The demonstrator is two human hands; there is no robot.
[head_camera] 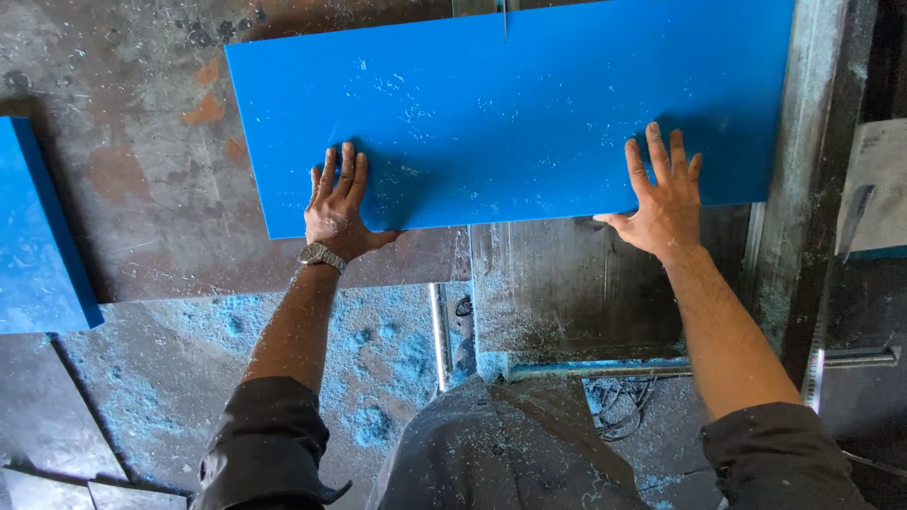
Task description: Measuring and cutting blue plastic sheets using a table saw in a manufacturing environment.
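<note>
A large blue plastic sheet [510, 104] lies flat on a worn, rusty metal saw table [142, 170]. My left hand [335, 203], with a wristwatch on its wrist, presses flat on the sheet's near left edge, fingers spread. Over at the near right edge my right hand [664, 194] also rests flat, fingers on the sheet and thumb along its edge. A thin saw blade [504, 19] meets a short cut in the sheet's far edge. Blue shavings are scattered over the sheet.
Another blue panel [38, 236] lies at the left edge of the table. Blue sawdust [378, 359] covers the floor below. A metal fence rail [803, 142] runs along the sheet's right side. A metal bar [605, 366] crosses below the table.
</note>
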